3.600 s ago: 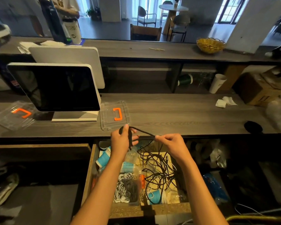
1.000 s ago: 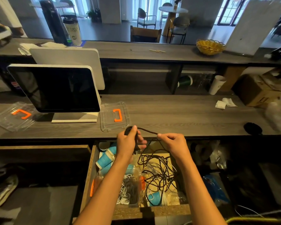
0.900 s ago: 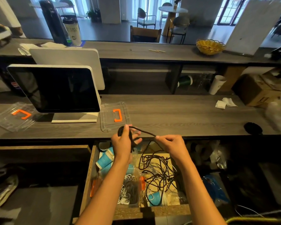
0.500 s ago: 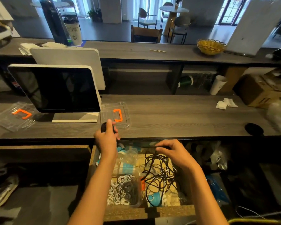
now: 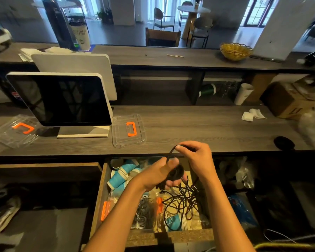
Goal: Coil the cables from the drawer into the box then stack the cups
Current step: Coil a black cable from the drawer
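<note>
Light, limp black cable [image 5: 171,153]: left hand [image 5: 159,176] grips the wound coil, right hand [image 5: 196,157] pinches the free strand above the drawer [image 5: 98,197]

1. A dark wood-grain counter [image 5: 198,128] spans the foreground, with a raised ledge [image 5: 171,58] behind it.
2. Beyond the ledge: a grey floor [image 5: 116,35], a round table [image 5: 194,10] and chairs [image 5: 162,19].
3. Daylight enters through the rear windows [image 5: 158,4].
</note>
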Tool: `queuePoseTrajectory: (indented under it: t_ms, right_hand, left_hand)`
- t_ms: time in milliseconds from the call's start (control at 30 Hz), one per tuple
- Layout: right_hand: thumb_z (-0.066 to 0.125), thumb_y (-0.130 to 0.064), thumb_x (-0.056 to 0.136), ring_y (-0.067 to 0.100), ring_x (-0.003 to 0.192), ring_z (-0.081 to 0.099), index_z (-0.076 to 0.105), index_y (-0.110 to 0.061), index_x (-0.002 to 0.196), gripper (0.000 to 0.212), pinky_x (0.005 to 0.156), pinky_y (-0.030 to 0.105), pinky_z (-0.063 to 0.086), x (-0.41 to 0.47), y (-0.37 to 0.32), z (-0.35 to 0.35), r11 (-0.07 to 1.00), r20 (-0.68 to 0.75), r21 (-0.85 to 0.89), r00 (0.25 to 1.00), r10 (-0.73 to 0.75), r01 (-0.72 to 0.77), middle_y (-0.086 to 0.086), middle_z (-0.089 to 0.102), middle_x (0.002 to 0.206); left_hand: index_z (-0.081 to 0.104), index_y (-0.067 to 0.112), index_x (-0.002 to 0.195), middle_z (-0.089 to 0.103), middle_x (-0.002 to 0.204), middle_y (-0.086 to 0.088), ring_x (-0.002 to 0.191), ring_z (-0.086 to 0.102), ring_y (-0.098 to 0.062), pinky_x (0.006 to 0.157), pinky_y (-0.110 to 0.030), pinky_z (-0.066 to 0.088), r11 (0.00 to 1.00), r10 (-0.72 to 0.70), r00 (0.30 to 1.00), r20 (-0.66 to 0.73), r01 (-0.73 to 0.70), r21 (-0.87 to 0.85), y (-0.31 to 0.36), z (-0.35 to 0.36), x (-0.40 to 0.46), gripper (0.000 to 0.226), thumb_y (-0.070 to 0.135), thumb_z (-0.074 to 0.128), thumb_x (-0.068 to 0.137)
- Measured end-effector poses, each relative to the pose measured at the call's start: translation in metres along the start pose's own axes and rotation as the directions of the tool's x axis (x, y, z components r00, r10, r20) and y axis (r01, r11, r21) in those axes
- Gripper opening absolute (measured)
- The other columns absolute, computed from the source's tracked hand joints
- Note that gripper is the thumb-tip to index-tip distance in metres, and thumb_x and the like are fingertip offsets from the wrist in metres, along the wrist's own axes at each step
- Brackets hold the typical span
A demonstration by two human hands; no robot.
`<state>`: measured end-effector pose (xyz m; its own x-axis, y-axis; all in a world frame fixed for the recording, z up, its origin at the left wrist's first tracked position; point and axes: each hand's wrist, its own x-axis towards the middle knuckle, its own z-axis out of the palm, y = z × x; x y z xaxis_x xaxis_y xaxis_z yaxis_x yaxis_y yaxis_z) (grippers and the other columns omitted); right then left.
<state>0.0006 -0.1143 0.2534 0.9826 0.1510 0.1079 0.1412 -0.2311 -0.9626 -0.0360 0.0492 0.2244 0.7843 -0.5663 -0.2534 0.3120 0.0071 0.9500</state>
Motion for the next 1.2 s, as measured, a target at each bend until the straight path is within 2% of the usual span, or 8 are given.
queuePoseTrajectory:
  t_ms: [200,333,633,767,833,967,1067,1200]
  right_hand:
    - [0.078,-0.034,0.081,0.006,0.058,0.060,0.079,-0.018,0.072,0.018,0.056,0.021,0.044,-0.002,0.010,0.004,0.984,-0.072,-0.122,0.990,0.119,-0.127,0.002,0.072,0.066]
    - [0.077,-0.038,0.082,0.007,0.062,0.065,0.080,-0.021,0.075,0.018,0.057,0.026,0.049,-0.004,0.015,0.005,0.966,-0.052,-0.184,0.984,0.173,-0.180,-0.004,0.072,0.067]
    - [0.075,-0.027,0.085,-0.004,0.059,0.059,0.080,-0.014,0.077,0.016,0.056,0.010,0.043,-0.012,0.016,0.005,0.974,0.109,-0.062,0.969,0.223,-0.217,-0.004,0.071,0.066]
    - [0.068,-0.019,0.091,-0.001,0.075,0.063,0.078,-0.016,0.088,0.011,0.072,0.018,0.047,-0.015,0.026,-0.009,0.983,0.227,-0.118,0.960,0.166,-0.143,-0.006,0.072,0.078]
    - [0.061,-0.016,0.096,-0.002,0.085,0.063,0.076,-0.017,0.099,0.015,0.077,0.016,0.046,-0.017,0.022,-0.008,0.985,0.302,-0.160,0.947,0.107,-0.060,-0.009,0.071,0.087]
    - [0.054,-0.017,0.100,0.001,0.082,0.059,0.075,-0.016,0.100,0.020,0.074,0.014,0.043,-0.011,0.003,-0.002,0.977,0.365,-0.185,0.931,-0.031,0.105,-0.006,0.066,0.087]
    - [0.054,-0.017,0.100,-0.001,0.080,0.057,0.073,-0.012,0.095,0.020,0.071,0.013,0.041,-0.006,-0.001,0.005,0.956,0.289,-0.245,0.953,-0.087,0.162,-0.011,0.064,0.083]
    - [0.062,-0.019,0.095,0.000,0.079,0.062,0.073,-0.021,0.089,0.013,0.073,0.019,0.048,-0.006,0.006,0.006,0.981,0.160,-0.181,0.986,-0.046,0.075,-0.009,0.068,0.080]
  left_hand:
    - [0.065,0.009,0.084,0.052,0.063,-0.005,0.047,0.045,-0.011,0.044,-0.020,0.040,0.967,0.039,0.956,-0.292,-0.109,-0.230,0.014,-0.005,-0.001,0.027,0.031,0.059,0.097]
    - [0.065,-0.001,0.095,0.069,0.077,-0.015,0.063,0.069,-0.026,0.052,-0.032,0.056,0.933,-0.114,0.688,-0.717,-0.175,-0.316,0.003,-0.012,0.007,0.033,0.028,0.051,0.103]
    - [0.060,0.008,0.100,0.065,0.078,-0.003,0.066,0.063,-0.012,0.067,-0.027,0.057,0.092,-0.080,0.650,-0.756,-0.750,-0.655,0.009,-0.034,0.000,0.034,0.031,0.036,0.107]
    - [0.061,0.013,0.085,0.054,0.066,0.002,0.046,0.045,-0.007,0.044,-0.018,0.039,0.641,-0.100,0.433,-0.896,-0.661,-0.391,0.016,-0.044,-0.012,0.030,0.031,0.046,0.104]
    - [0.064,0.008,0.077,0.058,0.063,-0.003,0.050,0.050,-0.011,0.047,-0.024,0.041,0.969,0.139,0.286,-0.948,-0.239,0.070,0.012,-0.040,-0.010,0.036,0.036,0.056,0.099]
    - [0.065,0.002,0.076,0.063,0.067,-0.011,0.061,0.058,-0.021,0.059,-0.032,0.041,0.882,0.207,0.597,-0.775,0.229,0.412,0.011,-0.029,-0.001,0.060,0.058,0.050,0.092]
    - [0.066,0.014,0.079,0.064,0.066,0.003,0.069,0.062,-0.020,0.066,-0.029,0.045,0.850,0.052,0.891,-0.450,0.196,0.488,0.009,-0.014,0.000,0.072,0.081,0.039,0.077]
    - [0.067,0.006,0.087,0.062,0.067,-0.002,0.056,0.055,-0.014,0.054,-0.020,0.044,0.961,-0.105,0.989,-0.104,0.127,0.246,0.009,-0.001,-0.005,0.069,0.074,0.055,0.080]
